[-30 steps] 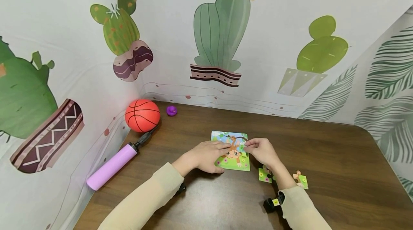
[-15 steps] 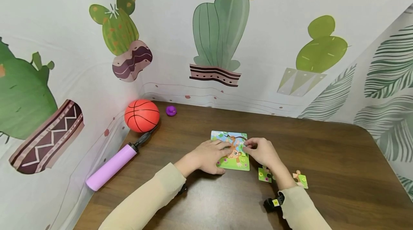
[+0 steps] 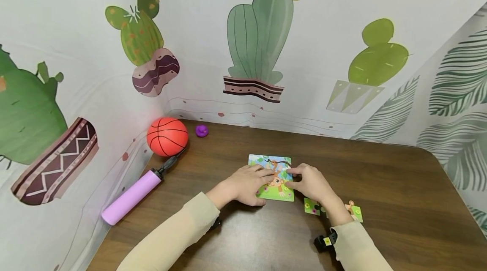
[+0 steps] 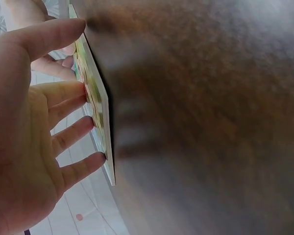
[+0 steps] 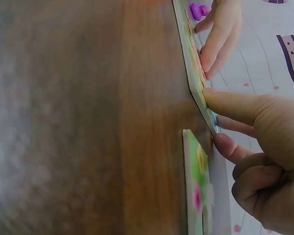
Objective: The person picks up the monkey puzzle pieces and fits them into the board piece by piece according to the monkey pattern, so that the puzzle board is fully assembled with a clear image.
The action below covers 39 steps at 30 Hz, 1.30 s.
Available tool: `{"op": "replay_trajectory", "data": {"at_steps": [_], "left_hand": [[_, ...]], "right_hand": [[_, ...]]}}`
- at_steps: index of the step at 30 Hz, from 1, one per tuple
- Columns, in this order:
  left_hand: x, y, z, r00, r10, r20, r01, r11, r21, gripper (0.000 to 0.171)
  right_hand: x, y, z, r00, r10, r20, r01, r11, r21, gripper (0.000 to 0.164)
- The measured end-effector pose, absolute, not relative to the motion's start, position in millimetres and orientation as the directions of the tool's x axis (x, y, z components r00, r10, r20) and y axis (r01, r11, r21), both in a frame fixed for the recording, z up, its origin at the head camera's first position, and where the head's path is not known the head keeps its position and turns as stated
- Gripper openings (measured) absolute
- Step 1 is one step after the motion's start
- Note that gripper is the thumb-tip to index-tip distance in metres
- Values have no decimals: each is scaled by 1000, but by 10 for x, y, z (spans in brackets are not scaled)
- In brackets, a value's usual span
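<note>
A monkey jigsaw puzzle with a green and blue picture lies on the table. My left hand rests on its left part, fingers spread and fingertips on the surface in the left wrist view. My right hand is at the puzzle's right side, thumb and index finger spread apart and pressing on its surface. In the right wrist view, another fingertip sits at the puzzle's edge and the remaining fingers are curled. A green loose puzzle piece lies just below the right hand; another piece is partly hidden by the wrist.
At the back left are a red basketball and a small purple rubber duck. A lilac hand pump lies along the left table edge. A cactus-printed cloth hangs behind the brown table.
The right thumb and index finger have parted from their pinch and spread over the puzzle's right side. The right wrist has shifted slightly right. The left hand stays on the puzzle.
</note>
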<state>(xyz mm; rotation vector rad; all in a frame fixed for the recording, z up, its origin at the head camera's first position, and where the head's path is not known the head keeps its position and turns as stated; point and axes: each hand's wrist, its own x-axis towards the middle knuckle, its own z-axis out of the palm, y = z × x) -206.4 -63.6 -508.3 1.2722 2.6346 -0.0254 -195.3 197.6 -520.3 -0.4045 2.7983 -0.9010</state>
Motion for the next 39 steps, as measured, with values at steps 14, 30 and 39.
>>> {"op": "replay_trajectory", "data": {"at_steps": [14,30,39], "left_hand": [[-2069,-627,-5088,-606,771,-195,770,630,98,82],[-2075,-592,-5096,-602,779,-176,774,623,112,82],[-2059,-599,-5082,-610,767,-199,752,640,160,81]], "right_hand": [[-1958,1972,-5215,-948,-294,-122,-162,777,-609,47],[-1940,2022,-5198,-952,-280,-123,-145,768,-624,47],[-1962,2028,-5217,-947,-290,-141,-136,756,-640,45]]}}
